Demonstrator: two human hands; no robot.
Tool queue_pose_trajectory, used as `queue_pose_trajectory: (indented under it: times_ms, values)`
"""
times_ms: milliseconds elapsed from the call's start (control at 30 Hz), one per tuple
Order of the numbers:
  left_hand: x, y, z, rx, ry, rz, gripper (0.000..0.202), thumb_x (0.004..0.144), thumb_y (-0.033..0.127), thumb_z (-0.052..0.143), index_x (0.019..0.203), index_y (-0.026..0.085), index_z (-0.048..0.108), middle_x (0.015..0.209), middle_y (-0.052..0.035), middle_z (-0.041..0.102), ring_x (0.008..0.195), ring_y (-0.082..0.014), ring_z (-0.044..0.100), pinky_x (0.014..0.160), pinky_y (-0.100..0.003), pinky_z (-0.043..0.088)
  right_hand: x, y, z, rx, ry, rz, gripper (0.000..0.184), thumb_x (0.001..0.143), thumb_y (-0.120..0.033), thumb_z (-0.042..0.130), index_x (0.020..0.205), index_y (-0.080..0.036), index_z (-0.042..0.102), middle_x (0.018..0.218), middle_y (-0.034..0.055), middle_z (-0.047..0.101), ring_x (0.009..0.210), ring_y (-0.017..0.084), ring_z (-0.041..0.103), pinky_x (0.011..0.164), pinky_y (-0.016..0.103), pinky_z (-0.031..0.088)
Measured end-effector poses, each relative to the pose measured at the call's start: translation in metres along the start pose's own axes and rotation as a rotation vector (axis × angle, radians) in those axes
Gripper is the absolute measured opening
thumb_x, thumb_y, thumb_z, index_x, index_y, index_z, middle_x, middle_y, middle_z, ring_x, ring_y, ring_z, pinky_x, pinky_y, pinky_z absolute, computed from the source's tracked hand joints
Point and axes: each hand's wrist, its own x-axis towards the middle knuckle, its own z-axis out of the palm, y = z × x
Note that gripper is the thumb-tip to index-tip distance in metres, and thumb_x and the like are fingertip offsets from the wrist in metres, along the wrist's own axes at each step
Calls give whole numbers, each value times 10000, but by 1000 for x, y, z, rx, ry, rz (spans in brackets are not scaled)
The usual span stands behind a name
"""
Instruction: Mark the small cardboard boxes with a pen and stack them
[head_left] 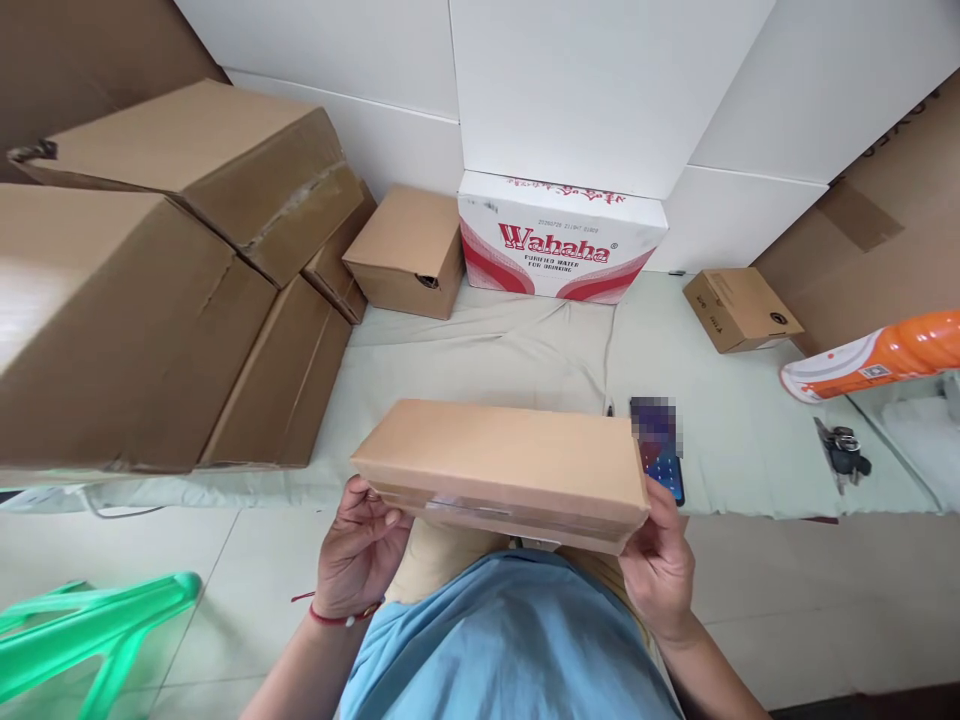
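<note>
I hold a flat, long brown cardboard box (495, 462) level in front of my body, over the near edge of a pale green cloth (480, 350). My left hand (360, 550) grips its left end, with a red string on the wrist. My right hand (660, 560) grips its right end. Clear tape runs along the box's near side. A phone (664, 455) with a lit screen lies on the cloth just behind the box's right end.
Large brown cartons (142, 290) are stacked at the left. A small carton (409, 250), a white and red Wahaha water box (559, 240) and another small carton (739, 308) stand at the back. An orange and white bottle (877, 355) and keys (844, 452) lie right. A green plastic stool (82, 630) is lower left.
</note>
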Motion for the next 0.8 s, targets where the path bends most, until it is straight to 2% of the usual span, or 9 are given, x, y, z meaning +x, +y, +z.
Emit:
queue_pose_trajectory:
  times_ms: [100, 233, 300, 367, 500, 633, 700, 800]
  values:
    - [1, 5, 13, -6, 35, -8, 482, 642, 243, 1035, 1080, 324, 849, 1036, 15, 848, 907, -154, 785, 827, -236, 669, -6, 2, -2, -71, -24, -10, 440, 973, -216, 790, 1341, -456, 807, 1409, 66, 749, 1332, 291, 745, 1072, 499, 673]
    - [-2, 11, 32, 132, 54, 15, 558, 727, 500, 1008, 1220, 279, 870, 1248, -68, 847, 1105, -218, 787, 889, -251, 661, 0, -8, -2, -183, -4, -57, 463, 1018, -278, 751, 1444, -460, 756, 1436, 80, 726, 1317, 303, 734, 1014, 489, 682]
    - [-9, 14, 36, 249, 48, 16, 563, 761, 568, 978, 1219, 255, 878, 1252, -98, 850, 1159, -270, 786, 900, -287, 665, 11, -17, -3, -262, 28, -96, 461, 1034, -307, 739, 1475, -440, 738, 1430, 94, 707, 1321, 311, 716, 1022, 488, 662]
    - [-20, 18, 37, 403, 18, -19, 557, 802, 611, 942, 1213, 241, 881, 1182, -109, 863, 1127, -314, 800, 889, -339, 675, 26, -28, -5, -337, 74, -141, 433, 1053, -336, 722, 1479, -405, 739, 1403, 106, 695, 1310, 311, 699, 1031, 473, 636]
    - [-52, 28, 42, 612, -163, -235, 559, 885, 667, 855, 1262, 255, 856, 1104, -103, 868, 1034, -349, 818, 927, -430, 685, 68, -57, -8, -468, 86, -249, 343, 1080, -368, 685, 1404, -318, 783, 1313, 113, 719, 1235, 292, 704, 960, 415, 616]
    - [-76, 40, 53, 645, -365, -394, 522, 947, 698, 769, 1212, 256, 851, 1106, -100, 859, 978, -312, 813, 913, -388, 670, 116, -83, 1, -549, -42, -265, 283, 1091, -410, 664, 1285, -271, 816, 1215, 101, 754, 1086, 241, 729, 793, 338, 603]
    - [-82, 46, 59, 693, -490, -432, 534, 973, 726, 710, 1136, 241, 860, 1046, -99, 856, 941, -296, 807, 855, -345, 656, 140, -85, 15, -543, -133, -236, 303, 1089, -459, 654, 1253, -269, 824, 1205, 96, 763, 1078, 234, 731, 798, 339, 610]
    - [-82, 54, 65, 847, -727, -440, 481, 1016, 676, 656, 1038, 241, 861, 991, -78, 856, 928, -280, 810, 812, -297, 623, 171, -67, 42, -459, -353, -119, 327, 1069, -483, 637, 1207, -260, 832, 1183, 86, 783, 1092, 236, 741, 835, 357, 633]
